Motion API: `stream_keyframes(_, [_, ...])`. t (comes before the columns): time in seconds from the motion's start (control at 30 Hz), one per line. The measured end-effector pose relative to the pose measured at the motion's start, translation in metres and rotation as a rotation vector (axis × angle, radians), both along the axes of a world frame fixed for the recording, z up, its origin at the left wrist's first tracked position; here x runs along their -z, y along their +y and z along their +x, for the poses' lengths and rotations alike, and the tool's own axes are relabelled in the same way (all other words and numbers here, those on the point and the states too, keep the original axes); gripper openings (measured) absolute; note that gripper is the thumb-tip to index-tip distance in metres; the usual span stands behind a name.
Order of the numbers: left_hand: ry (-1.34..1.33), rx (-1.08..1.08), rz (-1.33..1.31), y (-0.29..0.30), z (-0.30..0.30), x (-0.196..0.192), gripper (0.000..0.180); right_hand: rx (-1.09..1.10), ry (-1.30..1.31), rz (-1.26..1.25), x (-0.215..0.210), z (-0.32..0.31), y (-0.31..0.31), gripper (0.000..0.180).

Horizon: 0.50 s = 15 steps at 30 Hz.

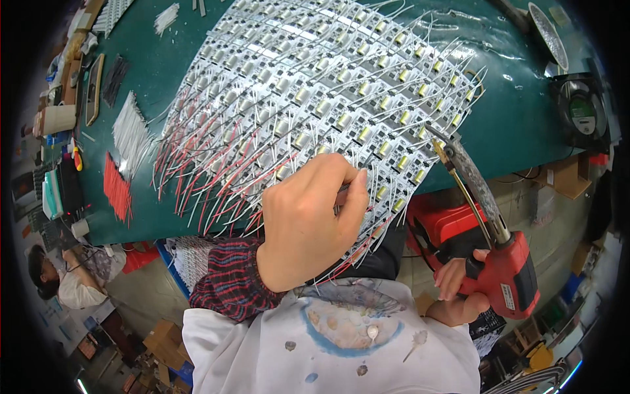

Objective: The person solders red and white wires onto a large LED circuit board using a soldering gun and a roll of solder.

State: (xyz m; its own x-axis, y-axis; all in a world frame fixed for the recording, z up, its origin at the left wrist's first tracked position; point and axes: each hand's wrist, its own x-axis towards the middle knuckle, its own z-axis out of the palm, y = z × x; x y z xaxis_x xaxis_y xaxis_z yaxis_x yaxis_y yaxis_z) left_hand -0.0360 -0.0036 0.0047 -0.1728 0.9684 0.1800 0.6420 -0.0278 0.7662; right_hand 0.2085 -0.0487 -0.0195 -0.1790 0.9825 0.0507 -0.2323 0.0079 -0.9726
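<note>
A large panel of small white circuit boards (262, 75) lies on the green bench top, with red, white and black wires sticking out from its rows. My left hand (308, 213) is over the panel's near edge, thumb and fingers pinched together; what is between them is mostly hidden. My right hand (459, 285) is wrapped round the red handle of a soldering gun (502, 276) with a brass feed tube. The gun's tip (436, 141) points at the panel's right side. Whether it touches a board I cannot tell.
White wires (131, 134), red wires (117, 190) and black wires (116, 80) lie in bundles on the green bench (197, 213) at left. A black fan (581, 111) stands at the right end. A red case (440, 223) sits below the edge. A person (75, 276) is at far left.
</note>
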Motion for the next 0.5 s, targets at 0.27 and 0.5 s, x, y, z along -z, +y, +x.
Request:
stream_keyframes(0.27, [0.045,-0.035,-0.089,0.002,0.001,0.002,0.014,-0.689,0.250,0.025,0.027,0.047,0.016,0.030])
stream_keyframes(0.5, [0.065,-0.029,-0.020,0.003,0.005,0.006,0.017,-1.066,0.670,0.477,0.078,0.050,0.036,0.016])
